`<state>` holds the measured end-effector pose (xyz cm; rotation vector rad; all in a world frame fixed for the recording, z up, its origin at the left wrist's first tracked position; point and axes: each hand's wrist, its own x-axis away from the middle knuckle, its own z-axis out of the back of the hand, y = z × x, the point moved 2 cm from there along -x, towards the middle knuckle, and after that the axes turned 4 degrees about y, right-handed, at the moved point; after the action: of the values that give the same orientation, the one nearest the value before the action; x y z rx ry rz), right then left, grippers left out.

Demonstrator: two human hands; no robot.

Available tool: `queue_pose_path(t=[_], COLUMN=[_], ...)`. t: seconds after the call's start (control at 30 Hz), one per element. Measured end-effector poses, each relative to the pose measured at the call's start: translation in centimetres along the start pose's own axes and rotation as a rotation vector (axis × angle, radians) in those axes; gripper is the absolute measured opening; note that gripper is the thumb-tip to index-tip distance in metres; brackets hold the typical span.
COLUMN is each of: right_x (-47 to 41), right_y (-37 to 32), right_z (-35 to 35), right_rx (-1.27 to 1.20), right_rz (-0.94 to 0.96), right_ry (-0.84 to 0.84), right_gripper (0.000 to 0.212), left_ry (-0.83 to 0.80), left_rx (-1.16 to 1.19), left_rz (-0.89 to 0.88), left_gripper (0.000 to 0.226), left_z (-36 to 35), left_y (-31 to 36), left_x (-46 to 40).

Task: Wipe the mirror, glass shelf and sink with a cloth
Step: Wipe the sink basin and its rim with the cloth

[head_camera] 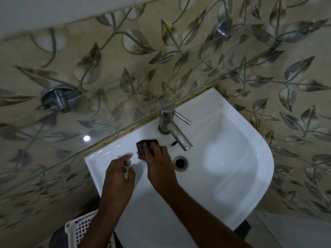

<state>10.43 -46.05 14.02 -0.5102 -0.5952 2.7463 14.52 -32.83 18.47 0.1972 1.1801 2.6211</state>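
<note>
A white sink (241, 133) fills the lower middle of the head view. My right hand (157, 163) presses a small dark cloth (143, 145) onto the sink's back ledge, just left of the chrome tap (176, 131). My left hand (119, 173) hovers beside it over the sink's left rim, fingers spread, holding nothing. The glass shelf (107, 97) runs across above the sink, transparent, held by chrome brackets (59, 100). The mirror is not in view.
The drain hole (180, 162) lies right of my right hand. A white lattice basket (80, 228) stands below the sink's left side. Leaf-patterned tiles cover the wall behind. A second chrome bracket (223, 26) sits at the upper right.
</note>
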Motion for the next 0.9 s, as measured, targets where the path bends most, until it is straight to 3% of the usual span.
queue_pose_path(t=[0.13, 0.3, 0.4, 0.53, 0.63, 0.9], right_x=[-4.4, -5.5, -4.2, -0.8, 1.7, 7.3], right_y=[0.7, -0.6, -4.1, -11.0, -12.8, -10.9], right_z=[0.0, 0.1, -1.1, -4.3, -5.0, -3.3], right_rx=[0.207, 0.301, 0.218, 0.044, -0.026, 0.025], right_rz=[0.053, -0.12, -0.107, 0.108, 0.094, 0.129], right_ry=[-0.003, -0.013, -0.027, -0.147, -0.178, -0.185], right_gripper=[0.054, 0.05, 0.047, 0.043, 0.05, 0.044], left_ry=[0.075, 0.12, 0.157, 0.249, 0.317, 0.167], left_rx=[0.026, 0.046, 0.077, 0.009, -0.08, -0.072], left_rz=[0.02, 0.054, 0.083, 0.102, 0.132, 0.185], left_gripper=[0.039, 0.039, 0.035, 0.027, 0.022, 0.018], left_z=[2.3, 4.3, 5.3, 6.6, 8.1, 8.8], left_y=[-1.9, -2.8, -3.5, -4.8, -5.3, -7.0], left_x=[0.4, 1.2, 1.7, 2.3, 3.2, 5.2])
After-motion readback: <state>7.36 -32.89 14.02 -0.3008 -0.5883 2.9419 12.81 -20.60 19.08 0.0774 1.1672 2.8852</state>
